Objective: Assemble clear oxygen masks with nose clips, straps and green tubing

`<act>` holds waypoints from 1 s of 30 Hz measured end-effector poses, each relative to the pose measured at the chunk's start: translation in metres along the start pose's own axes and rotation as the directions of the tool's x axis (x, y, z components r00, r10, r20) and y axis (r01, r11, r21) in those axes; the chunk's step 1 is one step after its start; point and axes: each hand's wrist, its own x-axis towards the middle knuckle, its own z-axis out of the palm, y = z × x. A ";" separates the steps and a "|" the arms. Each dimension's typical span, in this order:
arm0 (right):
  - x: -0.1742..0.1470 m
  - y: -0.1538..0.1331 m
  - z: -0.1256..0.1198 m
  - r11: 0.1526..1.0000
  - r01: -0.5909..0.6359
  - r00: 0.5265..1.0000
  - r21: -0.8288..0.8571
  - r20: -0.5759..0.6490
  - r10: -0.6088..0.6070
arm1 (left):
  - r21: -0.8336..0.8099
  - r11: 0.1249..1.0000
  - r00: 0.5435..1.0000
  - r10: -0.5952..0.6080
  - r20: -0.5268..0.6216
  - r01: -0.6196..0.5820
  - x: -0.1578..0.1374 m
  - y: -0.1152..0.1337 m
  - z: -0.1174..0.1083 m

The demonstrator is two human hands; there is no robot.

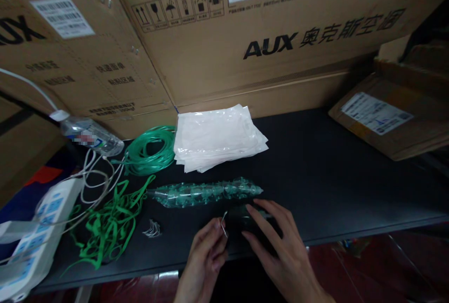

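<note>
Near the table's front edge, my left hand pinches a thin bent metal strip between thumb and fingers. Just to its right, my right hand curves over a dark, rounded, glossy piece; its exact kind is hard to tell against the black surface. The metal strip is at the left rim of that piece. A small pile of similar bent metal strips lies left of my hands. Behind them stretches a long row of nested green clear-plastic pieces.
On the black table are a stack of white pouches, coiled green tubing, tangled green elastic straps, a power strip and a plastic bottle. Large cardboard boxes stand behind; another box is at right.
</note>
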 end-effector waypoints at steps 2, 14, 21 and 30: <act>0.007 -0.007 -0.008 0.998 0.045 0.998 0.046 -0.043 -0.043 | 0.034 0.999 1.000 -0.013 0.008 0.013 0.000 -0.004 -0.002; 0.026 -0.022 -0.007 0.974 0.085 0.991 0.208 0.087 -0.105 | 0.110 0.994 1.000 -0.007 -0.002 0.008 -0.010 -0.011 -0.003; 0.028 -0.024 -0.007 0.955 0.066 0.992 0.289 0.086 -0.094 | 0.106 0.994 0.998 -0.026 0.062 0.019 -0.007 -0.011 -0.008; 0.033 -0.027 -0.016 0.956 0.085 0.983 0.282 0.134 -0.127 | 0.077 0.995 0.997 -0.065 0.044 0.061 -0.011 -0.009 -0.012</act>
